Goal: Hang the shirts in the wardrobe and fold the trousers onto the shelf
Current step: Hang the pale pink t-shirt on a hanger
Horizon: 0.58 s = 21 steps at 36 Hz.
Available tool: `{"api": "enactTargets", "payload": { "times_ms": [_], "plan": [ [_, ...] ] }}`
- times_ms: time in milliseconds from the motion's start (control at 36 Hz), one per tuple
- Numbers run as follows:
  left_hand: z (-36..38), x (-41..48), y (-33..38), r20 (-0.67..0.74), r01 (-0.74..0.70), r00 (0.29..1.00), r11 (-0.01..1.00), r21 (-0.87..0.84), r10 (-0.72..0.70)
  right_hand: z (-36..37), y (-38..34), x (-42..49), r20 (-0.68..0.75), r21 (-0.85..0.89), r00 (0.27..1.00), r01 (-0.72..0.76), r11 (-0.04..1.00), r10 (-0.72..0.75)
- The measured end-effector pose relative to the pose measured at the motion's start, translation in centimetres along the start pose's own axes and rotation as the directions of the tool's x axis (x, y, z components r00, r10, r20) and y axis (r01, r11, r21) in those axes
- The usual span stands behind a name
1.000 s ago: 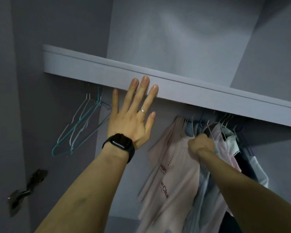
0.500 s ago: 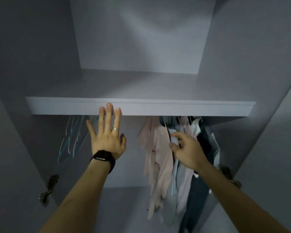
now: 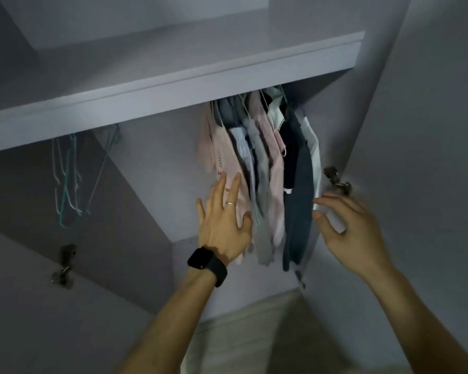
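We found the left hand (image 3: 224, 225) spread wide, straight fingers pressed on the pale pink printed shirt (image 3: 227, 157), which hung under the grey wardrobe shelf (image 3: 173, 87). The right hand (image 3: 354, 233) was loosely curved and held nothing, just beside the white end shirt (image 3: 314, 155).

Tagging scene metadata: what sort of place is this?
Inside of a wardrobe, likely in a home: shirts hang bunched under a shelf, bare wire hangers hang at the left, and a door hinge sits on the right side wall.
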<state>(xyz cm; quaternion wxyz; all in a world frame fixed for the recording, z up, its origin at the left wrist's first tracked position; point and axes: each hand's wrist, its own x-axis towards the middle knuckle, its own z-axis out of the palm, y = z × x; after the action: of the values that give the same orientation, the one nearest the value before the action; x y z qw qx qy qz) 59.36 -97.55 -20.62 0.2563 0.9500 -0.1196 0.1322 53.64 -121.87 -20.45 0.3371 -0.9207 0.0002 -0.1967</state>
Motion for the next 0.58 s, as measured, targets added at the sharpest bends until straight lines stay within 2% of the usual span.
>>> {"api": "enactTargets", "payload": {
  "times_ms": [83,167,222,306,417,528,583],
  "plan": [
    [2.6,-0.4,0.2,0.09,-0.027,0.996,0.999,0.025,0.025,0.5,2.2,-1.7,0.03,-0.057,0.999,-0.023,0.998,0.024],
    [4.9,-0.3,1.0,0.173,-0.066,0.983,0.998,-0.011,0.067,0.4,3.6,-3.4,-0.045,-0.117,0.998,-0.044,0.992,0.039],
    [6.2,0.0,1.8,0.235,-0.132,0.962,0.991,-0.037,0.137,0.2,4.3,-4.8,-0.103,-0.185,0.992,-0.085,0.979,0.066],
    [8.3,0.7,3.2,0.291,-0.264,0.915,0.96,-0.089,0.279,-0.7,4.9,-6.6,-0.132,-0.215,0.971,-0.224,0.951,0.199],
    [10.8,1.4,5.8,0.329,-0.451,0.806,0.871,-0.197,0.492,-2.1,4.7,-10.6,-0.248,-0.258,0.91,-0.392,0.883,0.332],
    [13.0,-0.1,9.2,0.302,-0.612,0.631,0.698,-0.371,0.714,-3.5,3.0,-16.9,-0.421,-0.233,0.778,-0.59,0.773,0.467],
    [13.7,-2.1,11.5,0.354,-0.635,0.54,0.646,-0.424,0.764,-4.4,2.0,-20.5,-0.495,-0.219,0.7,-0.674,0.705,0.515]
  ]
}}
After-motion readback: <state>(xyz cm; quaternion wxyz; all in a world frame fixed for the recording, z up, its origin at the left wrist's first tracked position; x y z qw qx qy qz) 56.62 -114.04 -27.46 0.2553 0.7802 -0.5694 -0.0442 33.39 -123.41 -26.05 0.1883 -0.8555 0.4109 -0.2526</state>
